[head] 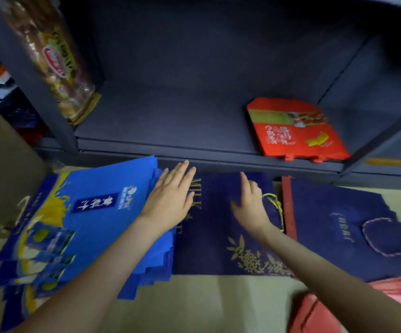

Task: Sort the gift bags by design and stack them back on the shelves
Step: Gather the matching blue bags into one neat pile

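At the far left, a stack of bright blue gift bags [86, 224] lies fanned out on the floor [206, 304], its long side running from the person towards the shelf [170, 121]. The left hand [170, 195] rests flat on the right edge of that stack, fingers straight and together, gripping nothing. Its fingertips point at the lip of the shelf.

Just beside it to the right lies the navy bag with gold lettering [214, 236]. This bag is flat on the floor, and the blue stack overlaps or touches its left edge. Its long axis also runs away from the person, with the top end nearest the shelf. The right hand [251, 205] lies on the upper part of this bag with the index finger stretched forward and the other fingers loosely bent. Blur hides the detail, but it appears to grip nothing. A yellow cord handle [276, 207] lies just to the right of that hand.

The navy bag therefore sits between the two hands, with the right hand already on it and the left at its border. It could probably go straight ahead onto the bare shelf board.

Farther right, a second navy bag with a red edge [334, 212] lies on the floor. Above it on the shelf sits a red stack [298, 133].
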Available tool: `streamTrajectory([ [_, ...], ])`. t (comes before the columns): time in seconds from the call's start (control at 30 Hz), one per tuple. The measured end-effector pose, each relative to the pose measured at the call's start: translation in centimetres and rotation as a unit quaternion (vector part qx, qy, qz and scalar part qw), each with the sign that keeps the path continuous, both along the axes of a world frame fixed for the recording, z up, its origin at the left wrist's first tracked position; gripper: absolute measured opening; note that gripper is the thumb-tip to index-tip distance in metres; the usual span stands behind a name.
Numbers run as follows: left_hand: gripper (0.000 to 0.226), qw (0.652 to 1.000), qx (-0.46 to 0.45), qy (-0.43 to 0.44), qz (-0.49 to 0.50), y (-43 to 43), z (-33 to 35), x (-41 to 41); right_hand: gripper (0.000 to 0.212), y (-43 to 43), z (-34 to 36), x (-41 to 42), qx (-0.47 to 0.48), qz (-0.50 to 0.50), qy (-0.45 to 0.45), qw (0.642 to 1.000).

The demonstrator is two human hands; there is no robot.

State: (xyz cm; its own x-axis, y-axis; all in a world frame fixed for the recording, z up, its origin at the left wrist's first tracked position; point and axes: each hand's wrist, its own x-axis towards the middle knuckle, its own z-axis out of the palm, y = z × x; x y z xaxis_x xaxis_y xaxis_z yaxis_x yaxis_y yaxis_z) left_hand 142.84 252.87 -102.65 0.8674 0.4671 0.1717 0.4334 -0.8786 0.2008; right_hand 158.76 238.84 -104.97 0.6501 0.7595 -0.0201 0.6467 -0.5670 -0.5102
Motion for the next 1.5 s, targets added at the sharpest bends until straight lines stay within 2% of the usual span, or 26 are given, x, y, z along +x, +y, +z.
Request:
streamTrajectory([
  [0.2,0.055,1.000,-0.003,-0.019,-0.012,-0.6,-0.5,5.8,0.074,0.9,-0.2,10.3,-0.062,-0.092,-0.141,0.984],
  [0.3,0.053,1.000,-0.003,-0.020,-0.010,-0.7,-1.5,6.6,0.085,2.8,-1.1,14.2,-0.147,-0.093,-0.205,0.963],
  [0.37,0.050,1.000,-0.007,-0.022,-0.012,-0.7,-2.3,6.6,0.090,3.9,-1.7,16.3,-0.201,-0.092,-0.210,0.952],
  [0.47,0.043,1.000,-0.006,-0.003,-0.015,-0.5,-3.2,6.2,0.081,4.6,-2.5,18.4,-0.257,-0.094,-0.187,0.943],
  [0.67,0.039,1.000,0.006,-0.001,0.015,-0.1,-4.6,5.4,0.076,5.2,-2.2,20.2,-0.250,-0.083,-0.182,0.947],
  [0.83,0.042,0.999,0.033,-0.014,0.034,0.2,-5.0,6.7,0.072,4.4,-2.3,21.1,-0.246,-0.022,-0.295,0.923],
  [0.9,0.042,0.999,0.038,-0.020,0.034,0.2,-5.0,7.2,0.064,4.2,-2.1,22.0,-0.242,0.014,-0.358,0.902],
  [0.97,0.044,0.998,0.043,-0.024,0.033,-0.2,-5.1,7.7,0.043,4.1,-1.1,22.2,-0.254,0.023,-0.360,0.898],
  [1.0,0.046,0.998,0.043,-0.025,0.032,-0.4,-5.0,7.9,0.033,3.8,-0.6,22.3,-0.231,0.017,-0.348,0.909],
  [1.07,0.055,0.998,0.041,-0.031,0.031,-0.9,-4.8,8.4,0.029,2.5,0.4,21.6,-0.086,-0.004,-0.290,0.953],
  [1.1,0.062,0.998,0.040,-0.036,0.027,-1.2,-4.7,8.8,0.028,1.8,0.8,20.9,-0.009,-0.019,-0.287,0.958],
  [1.17,0.079,0.998,0.043,-0.045,0.012,-2.1,-4.3,9.5,0.028,0.4,1.5,18.3,0.079,0.003,-0.329,0.941],
  [1.23,0.092,0.997,0.052,-0.061,-0.010,-3.3,-3.8,10.2,0.029,-1.1,1.9,15.2,0.105,0.055,-0.350,0.929],
  [1.4,0.111,0.988,0.063,-0.112,-0.086,-5.1,-2.3,11.3,0.028,-5.6,2.0,9.3,0.157,0.112,-0.293,0.936],
  [1.5,0.107,0.984,0.053,-0.121,-0.123,-5.5,-1.4,12.3,0.025,-8.1,2.7,7.8,0.198,0.121,-0.274,0.933],
])
